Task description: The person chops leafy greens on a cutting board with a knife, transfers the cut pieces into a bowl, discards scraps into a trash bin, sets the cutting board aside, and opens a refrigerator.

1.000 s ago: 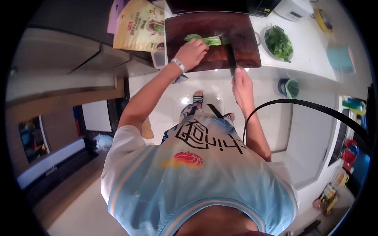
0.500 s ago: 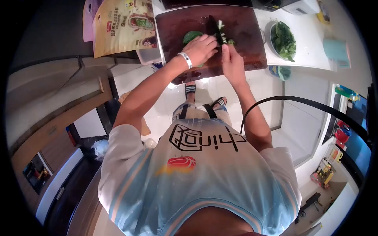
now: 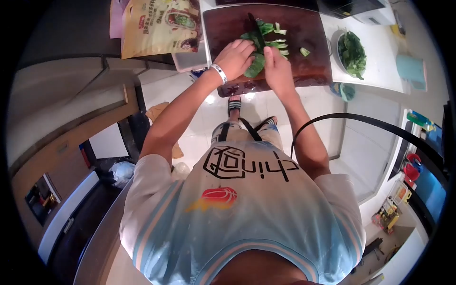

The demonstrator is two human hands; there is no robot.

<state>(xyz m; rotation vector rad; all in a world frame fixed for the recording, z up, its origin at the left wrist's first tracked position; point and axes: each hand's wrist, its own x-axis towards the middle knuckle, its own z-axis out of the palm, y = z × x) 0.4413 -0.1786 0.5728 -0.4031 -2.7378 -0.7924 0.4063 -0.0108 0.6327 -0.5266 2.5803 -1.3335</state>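
My right hand [image 3: 278, 69] is wrapped round the handle of a knife [image 3: 256, 32], its dark blade pointing away from me over the cutting board [image 3: 306, 71]. My left hand [image 3: 234, 59], a white band on its wrist, presses with curled fingers on leafy greens [image 3: 255, 66] just left of the blade. Leaves show on both sides of those fingers; the rest is hidden beneath them. To the right of the blade lie several cut green pieces [image 3: 281, 43], and one more piece sits apart, farther right on the wet, dark red board.
A bowl of leafy greens [image 3: 352, 54] stands right of the board, with a light teal cup [image 3: 411, 72] beyond it. A yellow printed food bag [image 3: 161, 28] lies at the left. A black cable [image 3: 351, 116] arcs across near my right arm.
The cut pieces now lie spread to the right of the blade, one of them farther off. More leaf shows by my left hand. The whole view has shifted slightly.
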